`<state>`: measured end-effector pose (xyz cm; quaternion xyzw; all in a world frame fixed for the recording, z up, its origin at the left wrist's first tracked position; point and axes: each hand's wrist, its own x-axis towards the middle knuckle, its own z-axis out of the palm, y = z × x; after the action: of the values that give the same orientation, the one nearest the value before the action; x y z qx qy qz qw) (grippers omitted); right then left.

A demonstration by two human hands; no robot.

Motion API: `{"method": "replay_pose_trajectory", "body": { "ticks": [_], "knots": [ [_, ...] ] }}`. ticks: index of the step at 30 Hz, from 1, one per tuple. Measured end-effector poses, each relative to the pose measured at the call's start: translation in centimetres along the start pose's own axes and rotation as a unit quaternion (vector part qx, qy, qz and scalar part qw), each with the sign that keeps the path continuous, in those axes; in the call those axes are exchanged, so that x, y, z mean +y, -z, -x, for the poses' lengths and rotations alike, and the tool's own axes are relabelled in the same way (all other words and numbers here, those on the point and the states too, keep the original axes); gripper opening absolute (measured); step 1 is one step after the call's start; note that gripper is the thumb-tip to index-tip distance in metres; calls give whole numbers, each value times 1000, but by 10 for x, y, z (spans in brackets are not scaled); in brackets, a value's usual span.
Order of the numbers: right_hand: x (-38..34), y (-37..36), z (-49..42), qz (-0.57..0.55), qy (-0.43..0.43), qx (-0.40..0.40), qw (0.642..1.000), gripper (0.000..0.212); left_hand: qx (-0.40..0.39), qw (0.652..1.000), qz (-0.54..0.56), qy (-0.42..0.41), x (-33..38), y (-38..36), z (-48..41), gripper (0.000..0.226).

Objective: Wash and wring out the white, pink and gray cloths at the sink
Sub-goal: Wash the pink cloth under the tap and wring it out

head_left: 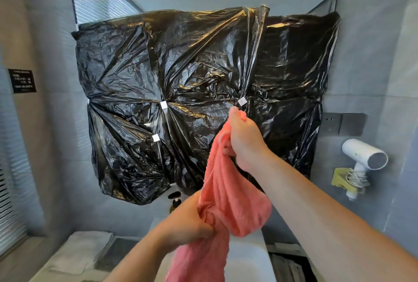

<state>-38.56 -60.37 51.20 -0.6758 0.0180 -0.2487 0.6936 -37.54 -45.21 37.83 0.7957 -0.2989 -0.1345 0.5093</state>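
Left hand (190, 225) grips the pink cloth (228, 195) in a closed fist directly above the sink (248, 261). Right hand (244, 143) clutches the cloth's top end higher above the sink, fingers curled round it.

Black plastic sheeting (203, 91) covers mirror; gray walls (371, 66).
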Motion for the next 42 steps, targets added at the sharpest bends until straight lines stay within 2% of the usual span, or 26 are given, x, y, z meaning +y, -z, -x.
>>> {"method": "replay_pose_trajectory", "body": {
  "ticks": [3,4,6,7,9,10,12,14,15,17,19,20,21,22,25,27,31,33,35,37,38,39,40,42],
  "knots": [
    [-12,-10,3,-37,-8,-10,999,41,-56,991,118,5,16,-14,11,56],
    [-14,-10,4,-52,-6,-14,999,39,-49,985,162,18,22,-17,14,61],
    [-11,-3,1,-91,-24,-61,994,30,-13,972,233,30,37,-19,21,64],
    [-7,4,-1,-87,-40,-108,990,28,0,961,275,19,47,-19,23,56],
    [11,25,2,-48,-102,-200,973,40,63,934,350,3,64,-16,25,37],
    [23,35,6,-40,-135,-219,966,50,104,923,371,-4,72,-12,23,28],
    [43,53,21,-59,-187,-205,959,52,164,912,377,0,78,-3,17,37],
    [63,67,53,-49,-176,-229,956,57,189,906,379,3,89,0,15,45],
    [70,72,74,-37,-149,-245,957,62,197,903,382,-7,94,0,15,37],
    [74,72,112,4,-48,-235,971,64,180,918,353,-20,100,1,11,38],
    [80,64,124,137,55,-179,973,58,163,932,324,-26,110,0,9,30],
    [82,59,123,229,77,-144,960,46,167,935,313,-18,111,3,6,24],
    [83,52,119,292,72,-120,946,36,174,931,320,-12,109,8,1,19],
    [83,47,114,309,50,-112,943,33,170,936,310,-1,108,11,-1,17],
    [78,45,94,145,-34,-96,984,39,159,951,262,29,108,29,-4,15],
    [63,46,78,77,-66,-81,992,34,139,960,236,67,102,47,-10,14],
    [41,32,40,9,-145,8,989,31,92,967,143,187,76,82,-30,35],
    [35,26,26,30,-204,21,978,30,63,970,88,216,70,99,-31,31],
    [28,26,16,63,-226,30,972,26,39,971,9,236,65,120,-33,20],
    [15,30,11,80,-228,27,970,23,30,962,-52,266,60,141,-33,34],
    [9,32,8,88,-230,21,969,22,31,957,-65,280,59,149,-33,28],
    [3,33,5,101,-234,19,967,21,35,956,-69,284,62,156,-33,13],
    [-3,33,3,115,-243,20,963,18,48,954,-61,288,63,160,-33,10],
    [-9,29,-2,108,-262,29,959,13,63,955,-51,284,67,164,-37,37]
  ]
}}
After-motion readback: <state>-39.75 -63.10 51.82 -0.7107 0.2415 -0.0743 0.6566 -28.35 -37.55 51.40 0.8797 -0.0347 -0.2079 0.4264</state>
